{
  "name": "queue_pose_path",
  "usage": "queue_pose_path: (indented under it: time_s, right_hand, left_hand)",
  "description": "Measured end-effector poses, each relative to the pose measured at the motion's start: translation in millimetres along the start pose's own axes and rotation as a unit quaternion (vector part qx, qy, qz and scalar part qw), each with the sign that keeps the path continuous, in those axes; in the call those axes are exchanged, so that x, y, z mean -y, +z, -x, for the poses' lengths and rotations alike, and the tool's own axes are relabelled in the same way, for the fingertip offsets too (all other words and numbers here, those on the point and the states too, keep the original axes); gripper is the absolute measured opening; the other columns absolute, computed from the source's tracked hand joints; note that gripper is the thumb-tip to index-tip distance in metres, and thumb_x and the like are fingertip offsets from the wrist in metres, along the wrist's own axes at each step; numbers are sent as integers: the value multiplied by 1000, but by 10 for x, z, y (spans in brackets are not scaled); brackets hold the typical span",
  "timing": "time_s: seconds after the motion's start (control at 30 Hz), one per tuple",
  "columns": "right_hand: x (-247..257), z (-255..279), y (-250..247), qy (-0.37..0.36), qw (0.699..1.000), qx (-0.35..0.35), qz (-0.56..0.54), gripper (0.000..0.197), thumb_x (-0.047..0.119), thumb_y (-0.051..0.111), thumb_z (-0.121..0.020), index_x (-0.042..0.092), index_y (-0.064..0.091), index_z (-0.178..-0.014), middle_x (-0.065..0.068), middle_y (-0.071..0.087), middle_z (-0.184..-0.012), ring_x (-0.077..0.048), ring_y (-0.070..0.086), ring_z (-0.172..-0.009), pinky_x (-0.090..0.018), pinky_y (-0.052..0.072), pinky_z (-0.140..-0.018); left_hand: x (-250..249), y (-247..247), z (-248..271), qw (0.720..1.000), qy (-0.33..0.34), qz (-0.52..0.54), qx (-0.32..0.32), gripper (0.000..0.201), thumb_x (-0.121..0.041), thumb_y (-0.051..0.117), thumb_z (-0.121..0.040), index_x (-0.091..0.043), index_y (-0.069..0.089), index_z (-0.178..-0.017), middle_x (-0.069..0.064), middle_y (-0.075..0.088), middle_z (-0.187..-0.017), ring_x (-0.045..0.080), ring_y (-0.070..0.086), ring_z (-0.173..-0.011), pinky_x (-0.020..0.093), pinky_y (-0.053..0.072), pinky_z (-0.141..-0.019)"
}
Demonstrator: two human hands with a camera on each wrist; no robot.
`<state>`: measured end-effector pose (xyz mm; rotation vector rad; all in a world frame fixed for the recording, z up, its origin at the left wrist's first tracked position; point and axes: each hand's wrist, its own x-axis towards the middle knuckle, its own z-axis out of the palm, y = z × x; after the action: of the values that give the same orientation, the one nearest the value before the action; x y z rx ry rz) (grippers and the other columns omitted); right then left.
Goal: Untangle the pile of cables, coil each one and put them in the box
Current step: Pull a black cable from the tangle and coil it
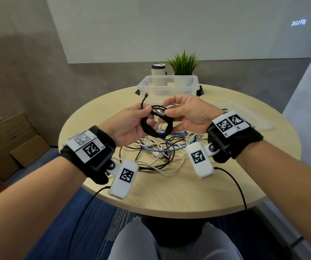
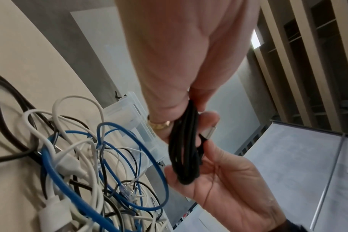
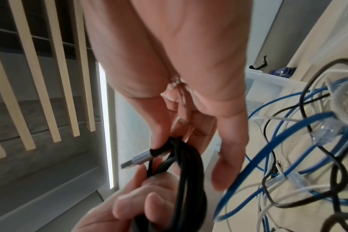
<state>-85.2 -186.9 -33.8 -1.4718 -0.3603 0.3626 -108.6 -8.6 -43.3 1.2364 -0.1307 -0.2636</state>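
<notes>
A coiled black cable (image 1: 157, 126) (image 2: 186, 155) (image 3: 191, 180) hangs above the table between both hands. My left hand (image 1: 132, 124) grips the coil's left side, and one short plug end (image 1: 145, 96) sticks up past it. My right hand (image 1: 183, 114) pinches the cable's silver USB plug (image 1: 159, 112) (image 3: 137, 160) (image 2: 209, 131) at the top of the coil. Under the hands lies a tangled pile of blue, white and black cables (image 1: 160, 151) (image 2: 89, 172) (image 3: 308, 149). The clear plastic box (image 1: 167, 85) stands at the table's far side.
A round wooden table (image 1: 245, 156) carries everything. Behind the box stand a potted plant (image 1: 183, 64) and a white cylinder with a blue top (image 1: 158, 69). A clear lid (image 1: 254, 117) lies at the right. Cardboard boxes (image 1: 6, 143) sit on the floor at left.
</notes>
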Motion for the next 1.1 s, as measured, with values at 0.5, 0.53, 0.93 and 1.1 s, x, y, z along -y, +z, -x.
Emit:
queue_pose_path:
  time_s: [0.5,0.53,0.93,1.1]
  right_hand:
    - [-8,-12,97,-22,992,-49,111,25,-13,56,-85,-13,60,-110,-20,61,-83,-21,58,-68,-28,58,-66]
    - [2,-7,76,-21,993,-55,104,20,-12,56,-86,-11,62,-105,-16,61,-77,-20,58,-67,-27,57,-61]
    - [38,34,-27,-5,999,-41,-35,15,0,48,-95,-3,63,-96,-7,55,-65,-11,56,-55,-27,55,-56]
    - [37,13,7,6,993,-107,57,12,4,54,-94,7,65,-90,-5,54,-70,-13,54,-61,-30,53,-63]
  left_hand:
    - [-3,4,-43,997,12,-17,-69,31,-26,30,-104,-12,50,-85,5,56,-65,14,55,-57,26,54,-54]
    - [-6,-20,-43,997,16,-25,-70,34,-26,28,-104,-12,50,-83,5,60,-66,14,58,-61,30,56,-59]
    - [-27,-179,-104,987,101,63,-106,29,-18,31,-104,-10,57,-93,-3,57,-64,10,63,-66,30,56,-72]
    - [-96,-164,-77,989,128,-8,-77,34,-28,30,-104,-14,61,-106,-5,49,-67,9,53,-67,24,45,-72]
